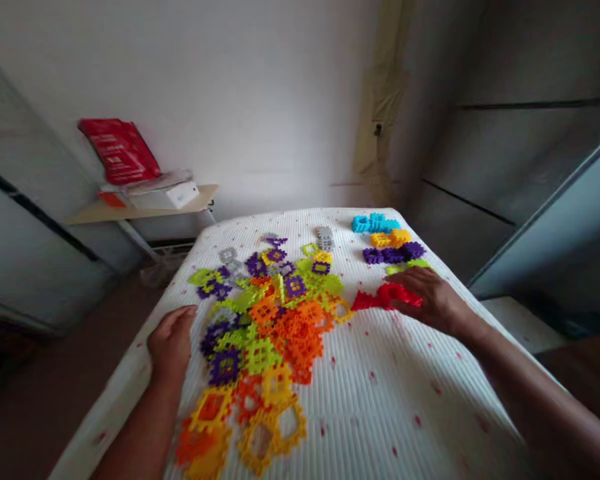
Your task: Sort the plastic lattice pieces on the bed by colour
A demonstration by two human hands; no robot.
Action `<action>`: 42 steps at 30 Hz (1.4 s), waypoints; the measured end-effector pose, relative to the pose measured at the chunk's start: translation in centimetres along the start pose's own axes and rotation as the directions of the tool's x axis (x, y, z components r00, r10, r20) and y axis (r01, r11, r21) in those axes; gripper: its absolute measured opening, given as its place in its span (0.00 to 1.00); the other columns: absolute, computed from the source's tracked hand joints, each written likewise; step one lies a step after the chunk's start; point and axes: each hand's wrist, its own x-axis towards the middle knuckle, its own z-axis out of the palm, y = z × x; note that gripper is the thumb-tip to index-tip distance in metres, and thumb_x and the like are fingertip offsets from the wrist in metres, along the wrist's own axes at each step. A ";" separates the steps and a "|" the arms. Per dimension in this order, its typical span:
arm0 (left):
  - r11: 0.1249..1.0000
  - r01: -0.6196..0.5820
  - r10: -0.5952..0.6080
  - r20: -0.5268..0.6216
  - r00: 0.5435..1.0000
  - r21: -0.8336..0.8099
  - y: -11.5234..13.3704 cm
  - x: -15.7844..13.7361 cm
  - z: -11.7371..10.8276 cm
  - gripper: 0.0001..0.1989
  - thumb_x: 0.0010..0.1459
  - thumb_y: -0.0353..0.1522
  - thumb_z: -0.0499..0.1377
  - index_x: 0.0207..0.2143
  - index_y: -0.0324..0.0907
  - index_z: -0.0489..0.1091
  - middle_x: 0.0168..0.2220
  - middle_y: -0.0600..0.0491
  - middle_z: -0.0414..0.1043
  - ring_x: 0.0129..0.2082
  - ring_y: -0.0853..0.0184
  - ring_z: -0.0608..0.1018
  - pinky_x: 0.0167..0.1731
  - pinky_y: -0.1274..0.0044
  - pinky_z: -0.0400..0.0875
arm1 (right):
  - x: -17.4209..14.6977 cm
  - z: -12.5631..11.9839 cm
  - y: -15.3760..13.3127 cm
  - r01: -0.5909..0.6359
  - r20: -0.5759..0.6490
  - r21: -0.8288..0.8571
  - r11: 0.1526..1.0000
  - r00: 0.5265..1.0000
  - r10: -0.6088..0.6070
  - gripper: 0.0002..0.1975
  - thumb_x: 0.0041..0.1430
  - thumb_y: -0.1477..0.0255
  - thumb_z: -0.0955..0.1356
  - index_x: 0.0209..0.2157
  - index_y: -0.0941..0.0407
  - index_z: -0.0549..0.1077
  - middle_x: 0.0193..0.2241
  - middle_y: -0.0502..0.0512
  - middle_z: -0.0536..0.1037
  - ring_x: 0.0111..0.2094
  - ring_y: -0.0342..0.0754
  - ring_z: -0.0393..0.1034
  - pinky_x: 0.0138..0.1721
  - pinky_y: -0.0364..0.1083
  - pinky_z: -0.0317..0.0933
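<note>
My left hand point(171, 340) is by the left side of a mixed heap of toothed plastic pieces, its fingers loosely bent with nothing visible in them. Orange pieces point(300, 333) fill the heap's middle, with lime green pieces point(260, 355), purple pieces point(225, 366) and yellow pieces point(277, 385) around them. To the right, my right hand point(430, 297) has its thumb and fingers around red toothed pieces point(393, 294); its palm side is hidden. Just beyond its fingers show lime green pieces point(419, 264).
Behind the right hand lie groups of purple point(394, 255), yellow point(391, 238) and blue pieces point(375, 223). A grey stack point(325, 237) stands near the far edge of the white, dotted padded cover point(360, 413). At the far left, a small table point(145, 212) holds a red bag point(117, 150) and white box.
</note>
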 end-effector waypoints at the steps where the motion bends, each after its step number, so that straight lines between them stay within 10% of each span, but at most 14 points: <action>1: 0.999 -0.027 0.026 0.005 1.000 0.032 0.2 -0.1 -0.2 0.17 0.40 0.40 0.59 0.30 0.38 0.72 0.30 0.51 0.74 0.34 0.64 0.74 0.41 0.72 0.68 | -0.1 0.8 -1.3 0.015 0.020 0.040 0.999 1.000 -0.016 0.13 0.57 0.67 0.65 0.43 0.58 0.70 0.37 0.59 0.76 0.38 0.51 0.70 0.41 0.52 0.64; 8: 0.995 -0.032 0.030 0.014 0.999 0.098 0.6 -0.4 -0.7 0.17 0.41 0.40 0.58 0.31 0.38 0.72 0.30 0.51 0.74 0.35 0.63 0.75 0.41 0.71 0.68 | -0.5 5.4 -8.8 -0.050 0.313 0.161 0.986 0.950 -0.003 0.12 0.58 0.75 0.61 0.42 0.57 0.71 0.38 0.58 0.75 0.36 0.47 0.72 0.37 0.45 0.66; 16: 0.994 -0.011 0.007 0.032 0.999 0.110 0.5 -0.4 -0.6 0.17 0.43 0.41 0.58 0.33 0.38 0.72 0.32 0.51 0.75 0.36 0.62 0.75 0.42 0.71 0.68 | -0.2 7.9 -10.9 -0.264 0.438 -0.066 0.962 0.859 0.265 0.19 0.56 0.71 0.62 0.50 0.59 0.67 0.56 0.67 0.62 0.42 0.52 0.71 0.42 0.48 0.66; 33: 0.945 -0.182 0.105 0.274 0.956 0.272 -0.5 -0.2 -0.1 0.18 0.46 0.44 0.55 0.33 0.41 0.72 0.35 0.50 0.75 0.36 0.62 0.76 0.43 0.71 0.68 | 2.6 9.3 -12.7 -0.284 0.422 0.149 0.947 0.885 0.199 0.22 0.52 0.75 0.63 0.51 0.58 0.65 0.53 0.62 0.67 0.47 0.50 0.68 0.47 0.46 0.63; 42: 0.920 -0.229 0.123 0.321 0.939 0.319 0.0 -0.5 -0.1 0.18 0.47 0.43 0.53 0.34 0.42 0.73 0.36 0.51 0.76 0.37 0.62 0.76 0.43 0.72 0.68 | 3.4 10.2 -14.2 -0.031 0.260 0.310 0.950 0.964 -0.054 0.15 0.59 0.79 0.57 0.47 0.59 0.66 0.50 0.60 0.69 0.47 0.45 0.67 0.45 0.43 0.63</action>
